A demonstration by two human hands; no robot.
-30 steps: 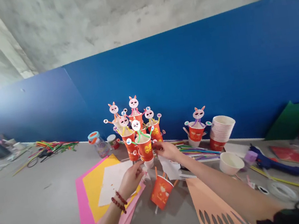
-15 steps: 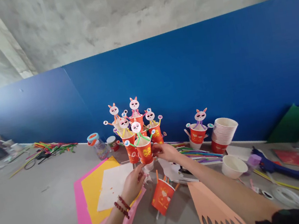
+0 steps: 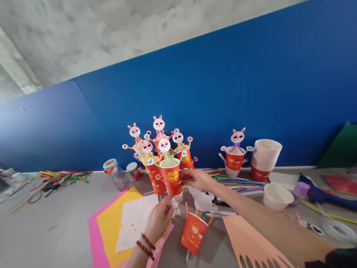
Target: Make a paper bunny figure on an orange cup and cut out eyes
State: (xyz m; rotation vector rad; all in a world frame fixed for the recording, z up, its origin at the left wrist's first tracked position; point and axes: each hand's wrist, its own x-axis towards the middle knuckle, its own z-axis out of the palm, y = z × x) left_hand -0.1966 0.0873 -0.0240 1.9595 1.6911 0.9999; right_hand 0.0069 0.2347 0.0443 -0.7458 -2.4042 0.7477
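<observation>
A red paper cup (image 3: 171,173) with a rabbit face on green stems stands upright in the middle, other red rabbit cups close behind it. My left hand (image 3: 161,215) pinches the low front edge of this cup, near its white base. At its right side my right hand (image 3: 198,179) has its fingers closed on the cup's lower wall. In front of both hands, a red cup (image 3: 194,234) with sticks through it lies tilted on the grey table. Another rabbit cup (image 3: 235,161) stands apart to the right.
White and red stacked cups (image 3: 265,156) stand at the right, near a white cup (image 3: 277,196) and a blue glue gun (image 3: 332,198). Coloured paper sheets (image 3: 99,253) lie at the left, orange cut paper (image 3: 251,244) at the front. A blue panel (image 3: 212,93) rises behind.
The held rabbit cup has tipped a little, its face moving slightly right and up. Both hands keep nearly the same place. The view has shifted slightly.
</observation>
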